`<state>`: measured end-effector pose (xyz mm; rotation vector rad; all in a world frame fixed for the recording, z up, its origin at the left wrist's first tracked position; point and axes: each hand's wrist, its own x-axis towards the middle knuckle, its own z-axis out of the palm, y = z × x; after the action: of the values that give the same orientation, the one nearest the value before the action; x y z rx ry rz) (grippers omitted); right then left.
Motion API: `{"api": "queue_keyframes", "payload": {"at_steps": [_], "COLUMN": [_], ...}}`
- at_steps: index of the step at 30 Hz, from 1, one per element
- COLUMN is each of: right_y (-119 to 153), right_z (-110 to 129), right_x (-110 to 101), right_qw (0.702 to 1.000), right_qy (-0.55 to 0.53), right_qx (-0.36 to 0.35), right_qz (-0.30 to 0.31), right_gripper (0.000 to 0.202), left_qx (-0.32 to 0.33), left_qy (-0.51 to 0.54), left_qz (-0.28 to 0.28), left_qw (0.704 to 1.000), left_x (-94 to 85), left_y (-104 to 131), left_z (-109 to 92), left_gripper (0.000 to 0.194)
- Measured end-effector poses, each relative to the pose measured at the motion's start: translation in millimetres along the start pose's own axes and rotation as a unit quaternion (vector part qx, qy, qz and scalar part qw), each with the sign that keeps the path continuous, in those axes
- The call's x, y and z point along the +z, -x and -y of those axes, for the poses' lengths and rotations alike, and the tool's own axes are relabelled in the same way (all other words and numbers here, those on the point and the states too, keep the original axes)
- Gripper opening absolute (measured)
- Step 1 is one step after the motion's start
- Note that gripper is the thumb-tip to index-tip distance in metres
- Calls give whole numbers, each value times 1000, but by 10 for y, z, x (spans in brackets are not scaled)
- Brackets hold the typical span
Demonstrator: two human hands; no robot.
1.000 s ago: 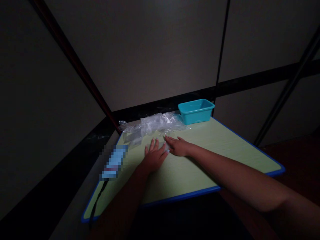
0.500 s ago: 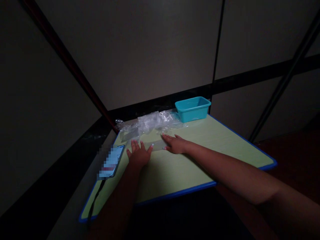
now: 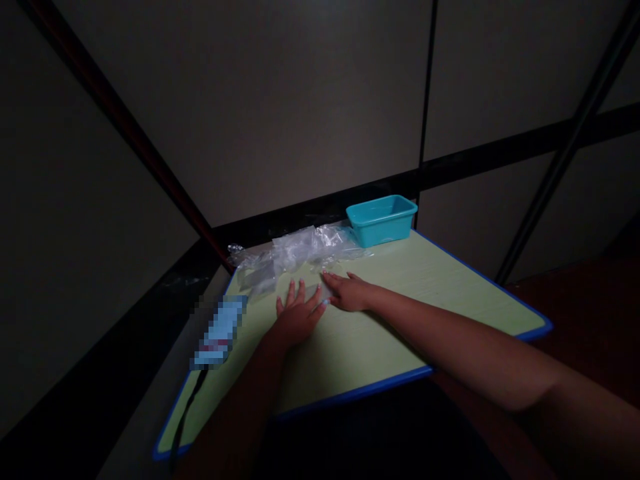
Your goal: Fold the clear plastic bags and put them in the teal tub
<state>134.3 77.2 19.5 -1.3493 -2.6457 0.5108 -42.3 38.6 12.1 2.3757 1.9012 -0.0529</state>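
My left hand [image 3: 299, 315] lies with fingers spread over the pale table [image 3: 370, 353]. Close beside it on the right, my right hand [image 3: 350, 292] rests palm down, fingers stretched to the left. Between and under the fingers shows a small strip of clear plastic [image 3: 316, 291], partly covered by both hands. Just beyond them a heap of crumpled clear plastic bags [image 3: 300, 248] spreads along the table's far edge. Neither hand is closed around anything.
A turquoise plastic basket [image 3: 385, 230] stands at the far edge, right of the bags. At the left edge lies a phone [image 3: 220, 331], its screen blurred, with a dark strap [image 3: 186, 407] hanging from it. Dark panelled walls [image 3: 310, 113] rise behind the blue-rimmed table.
My left hand has slid right across the plastic strip, its thumb now near my right hand's fingers. My right hand has stayed nearly in place. The view has shifted slightly.
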Motion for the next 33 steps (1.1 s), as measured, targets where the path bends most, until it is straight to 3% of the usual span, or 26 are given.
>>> {"api": "queue_keyframes", "payload": {"at_steps": [7, 11, 14, 17, 21, 28, 33], "right_y": [-8, -5, -8, -16, -26, -27, -35], "right_z": [-21, -14, -13, -22, -34, -32, -43], "right_x": [13, 10, 18, 31, 38, 43, 58], "right_qw": [1000, 1000, 1000, 1000, 1000, 1000, 1000], "right_qy": [4, 4, 4, 6, 10, 15, 20], "right_qx": [4, 8, 6, 3, -6, -8, -8], "right_qz": [5, 8, 5, 2, 2, 2, 0], "right_gripper": [77, 77, 77, 76, 76, 74, 72], "left_qx": [-141, -172, -130, -4, 87, 94, 44], "left_qy": [-19, -24, -21, 0, 28, 11, 1], "left_qz": [-12, -13, -29, -51, -19, 47, 39], "left_qw": [990, 985, 991, 999, 996, 994, 998], "left_x": [-51, -64, -84, -111, -96, -37, -7], "left_y": [11, 7, 8, 25, 51, 70, 95], "left_z": [196, 286, 236, 95, -77, -105, -108], "left_gripper": [71, 76, 73, 62, 60, 66, 71]}}
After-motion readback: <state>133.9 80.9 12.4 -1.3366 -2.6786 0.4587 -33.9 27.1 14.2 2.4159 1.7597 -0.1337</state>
